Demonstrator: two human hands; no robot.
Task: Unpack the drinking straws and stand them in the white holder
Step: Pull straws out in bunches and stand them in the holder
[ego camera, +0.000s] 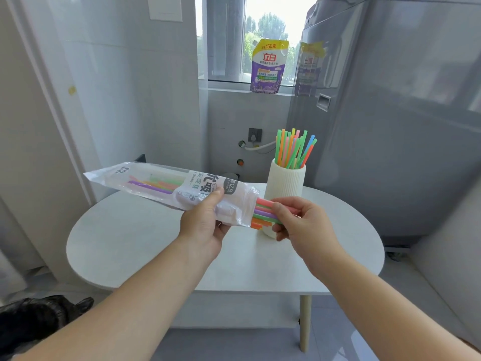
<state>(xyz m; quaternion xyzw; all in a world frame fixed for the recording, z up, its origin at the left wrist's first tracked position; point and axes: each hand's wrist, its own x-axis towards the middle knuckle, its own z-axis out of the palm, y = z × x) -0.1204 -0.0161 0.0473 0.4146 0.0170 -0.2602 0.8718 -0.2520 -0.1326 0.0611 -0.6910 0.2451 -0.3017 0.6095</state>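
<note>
Left hand (205, 225) gripping bag (166, 186), right hand (299, 222) pinching straws (264, 213), holder (285, 186) base hidden

There is one view only, from a wide-angle camera worn on the person's head, looking forward and down. It sits close above the forearms, which enter from the bottom corners and meet near the middle, the left hand (205, 225) at about 9 o'clock of centre and the right hand (302, 225) at about 3 o'clock. The white bench (145, 246) fills the middle ground, near enough that its rounded far edge and one leg show. Toward 12 o'clock the view reaches a window (270, 29) on the far wall. Straight lines bow outward toward the frame's edges. No second view shares the scene.
</note>
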